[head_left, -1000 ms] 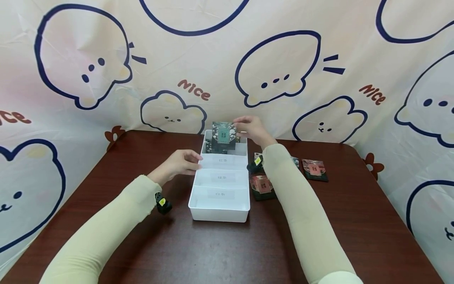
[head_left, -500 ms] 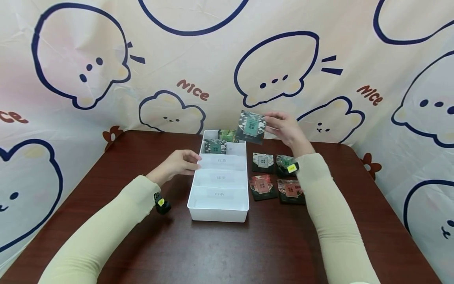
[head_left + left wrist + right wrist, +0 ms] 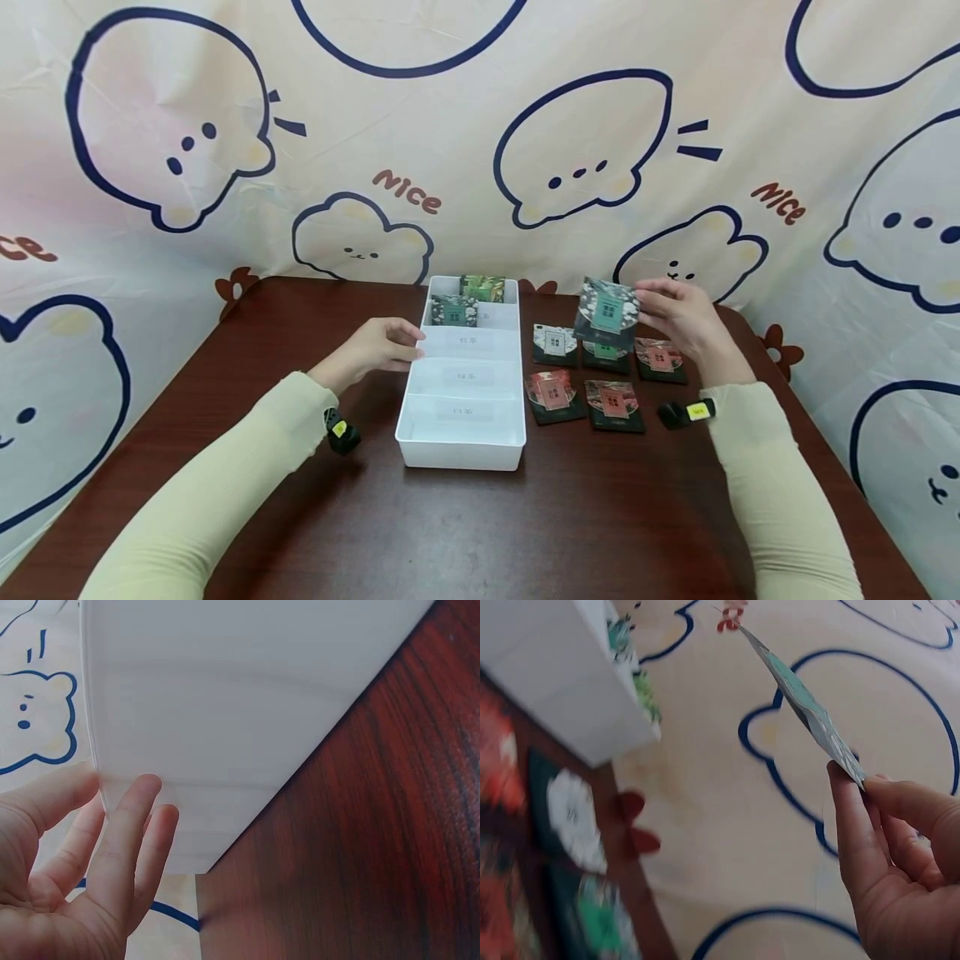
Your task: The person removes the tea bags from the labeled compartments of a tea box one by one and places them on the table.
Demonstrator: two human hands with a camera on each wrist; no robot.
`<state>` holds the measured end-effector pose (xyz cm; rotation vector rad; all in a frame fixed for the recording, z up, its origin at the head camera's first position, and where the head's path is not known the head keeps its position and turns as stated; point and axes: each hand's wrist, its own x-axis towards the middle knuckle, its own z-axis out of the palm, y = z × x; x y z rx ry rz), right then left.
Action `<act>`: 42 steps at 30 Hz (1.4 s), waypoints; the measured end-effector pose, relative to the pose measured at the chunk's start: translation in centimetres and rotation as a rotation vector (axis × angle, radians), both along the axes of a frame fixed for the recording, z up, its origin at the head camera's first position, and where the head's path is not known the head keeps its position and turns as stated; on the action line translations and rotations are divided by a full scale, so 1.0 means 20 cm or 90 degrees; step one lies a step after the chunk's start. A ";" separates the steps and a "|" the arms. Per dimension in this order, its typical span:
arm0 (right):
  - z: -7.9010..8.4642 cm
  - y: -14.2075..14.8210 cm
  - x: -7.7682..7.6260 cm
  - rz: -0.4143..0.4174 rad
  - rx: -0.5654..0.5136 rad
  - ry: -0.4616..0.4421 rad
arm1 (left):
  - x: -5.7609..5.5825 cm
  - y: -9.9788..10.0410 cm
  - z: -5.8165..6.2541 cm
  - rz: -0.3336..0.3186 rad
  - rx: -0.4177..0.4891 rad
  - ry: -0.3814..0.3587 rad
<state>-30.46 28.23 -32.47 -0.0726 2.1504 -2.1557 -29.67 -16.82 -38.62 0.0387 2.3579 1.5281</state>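
Just right of centre, right hand point(image 3: 684, 321) pinching a green-labelled packet point(image 3: 606, 310), relaxed left hand point(image 3: 377, 346) touching the white box point(image 3: 461, 456) mid-frame.

Table point(image 3: 480, 533): wood-grain surface, smooth, with a soft gloss under the light. Box point(image 3: 459, 456): plastic, smooth-walled, low sheen. Labels point(image 3: 462, 411): paper in appearance, flat. Held packet point(image 3: 606, 315): thin, smooth, slightly shiny (coated paper or plastic film; the views do not settle which). Backdrop point(image 3: 450, 125): cloth-like sheet, creased, with a faint sheen. Sleeves point(image 3: 217, 483): soft matt cloth, lightly wrinkled. Wrist-camera housings point(image 3: 345, 439): plastic in look, dull black.
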 end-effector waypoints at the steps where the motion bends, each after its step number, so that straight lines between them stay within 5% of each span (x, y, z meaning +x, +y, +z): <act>1: -0.02 0.04 0.02 -0.003 -0.004 -0.002 | 0.00 0.00 0.00 0.000 -0.002 0.000; 12: -0.26 0.43 0.18 -0.057 0.010 -0.090 | -0.01 0.00 0.00 -0.002 -0.001 -0.001; 20: -0.38 0.58 0.24 -0.017 0.152 -0.153 | 0.00 -0.01 -0.01 -0.001 0.002 -0.007; 29: -0.45 0.64 0.25 0.031 0.197 -0.169 | -0.01 0.00 0.00 -0.006 0.007 -0.006; 42: -0.50 0.60 0.19 0.024 0.272 -0.195 | 0.00 0.00 0.01 -0.008 0.009 -0.008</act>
